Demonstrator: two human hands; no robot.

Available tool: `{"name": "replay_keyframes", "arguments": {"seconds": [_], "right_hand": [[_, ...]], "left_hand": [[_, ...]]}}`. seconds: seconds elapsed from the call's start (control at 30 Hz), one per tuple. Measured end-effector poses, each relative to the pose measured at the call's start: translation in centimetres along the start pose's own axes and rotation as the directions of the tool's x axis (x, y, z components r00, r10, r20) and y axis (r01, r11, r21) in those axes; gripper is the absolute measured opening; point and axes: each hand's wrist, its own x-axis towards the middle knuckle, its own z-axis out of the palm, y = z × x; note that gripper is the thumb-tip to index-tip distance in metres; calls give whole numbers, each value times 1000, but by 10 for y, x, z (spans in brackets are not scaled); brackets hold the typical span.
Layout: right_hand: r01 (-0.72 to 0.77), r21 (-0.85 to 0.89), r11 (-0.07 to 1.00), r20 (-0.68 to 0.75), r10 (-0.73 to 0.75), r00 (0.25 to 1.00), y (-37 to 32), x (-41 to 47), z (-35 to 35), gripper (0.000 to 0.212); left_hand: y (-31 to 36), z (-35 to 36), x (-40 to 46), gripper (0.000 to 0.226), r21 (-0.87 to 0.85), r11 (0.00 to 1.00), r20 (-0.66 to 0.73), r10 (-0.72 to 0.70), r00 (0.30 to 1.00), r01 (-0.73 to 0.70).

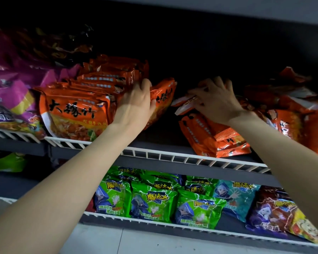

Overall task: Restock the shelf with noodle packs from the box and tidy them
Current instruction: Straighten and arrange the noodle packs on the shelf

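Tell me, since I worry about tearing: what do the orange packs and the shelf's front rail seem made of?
Orange noodle packs: apparently thin glossy plastic film, judging by crinkles and bright glints. Front rail: likely white-coated metal wire, thin rigid bars with an even matte white finish.

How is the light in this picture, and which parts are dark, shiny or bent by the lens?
Head view: the back of the upper shelf is almost black; the purple packs at upper left sit in shadow. The orange foil noodle packs show bright glare. The white wire shelf rail bows, a wide-angle effect. The left hand and right hand are evenly lit, slightly soft.
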Motion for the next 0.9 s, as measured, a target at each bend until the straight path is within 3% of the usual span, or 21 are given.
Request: {"name": "replay_keyframes", "arguments": {"seconds": [0.1, 0.2, 0.3, 0.5, 0.63, 0.83, 0.9], "right_hand": [[-24, -28, 999, -84, 22, 996, 15, 1, -12, 56], [-117, -86, 989, 35, 120, 992, 27, 3, -9, 70], [-139, -6, 990, 91, 139, 986, 25, 8, -9, 56], [18, -31, 999, -63, -19, 998, 11, -10, -22, 51], [230, 36, 973, -207, -217, 954, 13, -28, -29, 55], [357, 174, 918, -292, -298, 909, 14, -49, -14, 63], [370, 188, 910, -334, -296, 895, 6, -52, -13, 55]], "left_hand": [[3, 2, 7, 45, 47, 997, 39, -69, 997, 67], [3, 2, 9, 52, 67, 995, 75, -77, 994, 72], [2, -3, 6, 52, 45, 996, 62, -81, 995, 79], [3, -12, 5, 40, 31, 992, 94, -123, 988, 120], [5, -13, 10, 42, 13, 986, 112, -165, 980, 164], [0, -18, -9, 31, -9, 1000, 101, -11, 995, 12], [-3, -18, -10, 24, -40, 999, 106, -13, 994, 17]]}}
